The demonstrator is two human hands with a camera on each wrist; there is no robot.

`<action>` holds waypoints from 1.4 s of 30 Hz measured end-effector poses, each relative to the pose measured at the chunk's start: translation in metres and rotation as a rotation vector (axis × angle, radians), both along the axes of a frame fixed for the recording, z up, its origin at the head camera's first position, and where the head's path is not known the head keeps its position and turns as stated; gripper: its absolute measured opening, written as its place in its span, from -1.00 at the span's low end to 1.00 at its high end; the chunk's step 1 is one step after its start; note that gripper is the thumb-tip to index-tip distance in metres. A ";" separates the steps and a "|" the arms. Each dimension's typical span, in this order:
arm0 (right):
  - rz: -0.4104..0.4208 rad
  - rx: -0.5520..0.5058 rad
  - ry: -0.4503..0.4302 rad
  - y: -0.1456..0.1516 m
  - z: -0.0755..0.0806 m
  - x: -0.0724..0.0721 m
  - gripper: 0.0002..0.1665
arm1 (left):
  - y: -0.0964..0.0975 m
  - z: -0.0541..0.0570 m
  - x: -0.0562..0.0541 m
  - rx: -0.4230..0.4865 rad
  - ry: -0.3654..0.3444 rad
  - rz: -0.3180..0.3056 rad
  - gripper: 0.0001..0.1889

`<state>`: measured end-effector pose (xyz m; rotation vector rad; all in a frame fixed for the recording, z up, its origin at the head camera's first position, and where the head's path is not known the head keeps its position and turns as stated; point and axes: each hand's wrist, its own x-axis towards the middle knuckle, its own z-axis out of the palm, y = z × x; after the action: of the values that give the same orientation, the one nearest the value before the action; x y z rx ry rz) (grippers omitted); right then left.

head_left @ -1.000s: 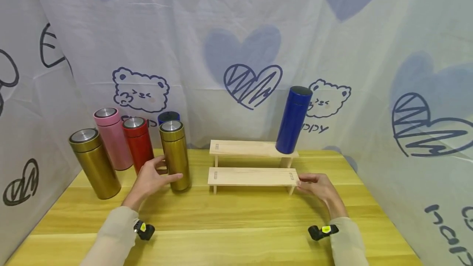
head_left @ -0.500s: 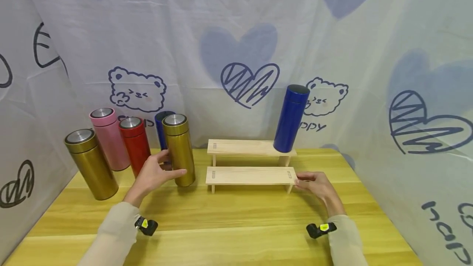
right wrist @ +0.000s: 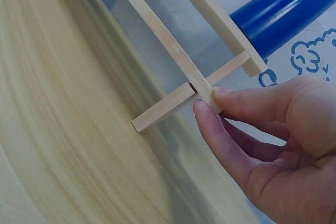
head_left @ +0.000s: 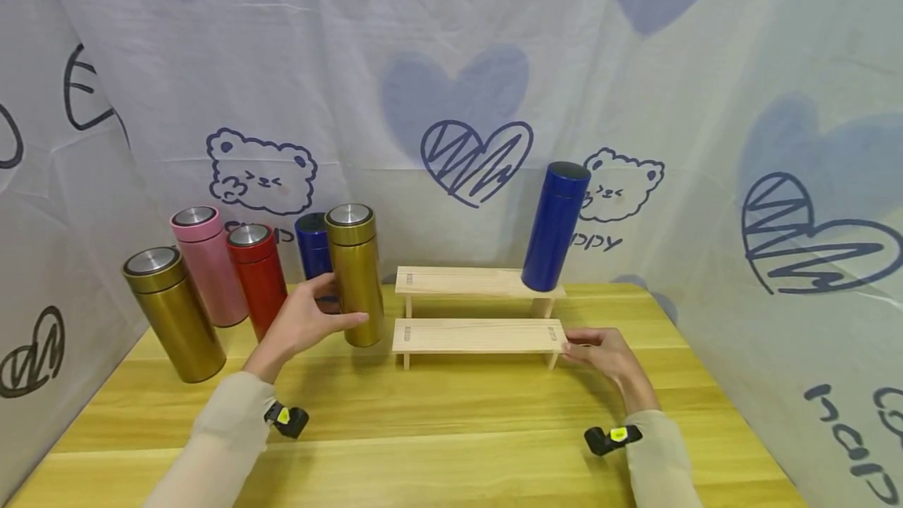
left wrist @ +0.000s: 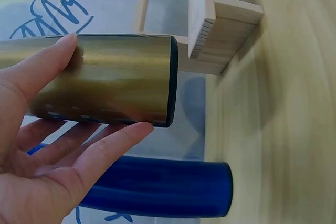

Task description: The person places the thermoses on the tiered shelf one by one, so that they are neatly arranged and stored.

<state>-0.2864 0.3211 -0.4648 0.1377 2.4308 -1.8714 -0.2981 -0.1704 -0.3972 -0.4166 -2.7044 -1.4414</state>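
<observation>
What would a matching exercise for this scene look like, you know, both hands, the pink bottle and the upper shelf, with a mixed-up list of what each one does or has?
Column one:
1. left hand
2. right hand
3. pink bottle
4. upper shelf

Column two:
A. bears a blue bottle
B. pinches the end of the lower shelf
C. has a silver-topped lid
D. grips a gold bottle

Pairs: 1-D, 2-B, 3-C, 4-A.

Pale cloth backdrop [head_left: 339, 38] with violet-blue hearts [head_left: 416, 88], scribbled outline hearts [head_left: 477, 159] and line-drawn bear faces [head_left: 271, 167], yellow wood-grain tabletop [head_left: 451, 422], upright pink vacuum flask [head_left: 217, 277], red vacuum flask [head_left: 259, 277] just beside it, gold vacuum flask [head_left: 182, 324] at far left
</observation>
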 end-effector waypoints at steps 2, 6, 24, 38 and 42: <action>0.005 0.002 0.002 0.001 -0.001 0.000 -0.48 | 0.003 0.004 -0.001 0.002 -0.002 -0.013 -0.07; 0.008 0.008 0.003 0.001 -0.002 0.001 -0.48 | 0.008 0.011 -0.002 -0.002 0.004 -0.032 -0.08; -0.019 -0.001 -0.017 0.001 -0.003 -0.003 -0.51 | 0.035 0.036 -0.013 0.005 0.014 -0.053 -0.08; -0.019 0.014 -0.018 0.000 -0.004 -0.004 -0.51 | 0.058 0.052 -0.022 0.007 0.001 -0.069 -0.05; -0.010 0.009 -0.014 0.001 -0.003 -0.003 -0.50 | 0.065 0.056 -0.025 0.007 -0.007 -0.072 -0.05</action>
<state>-0.2893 0.3223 -0.4677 0.1638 2.4338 -1.8579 -0.3228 -0.1050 -0.3414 -0.5147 -2.7153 -1.4717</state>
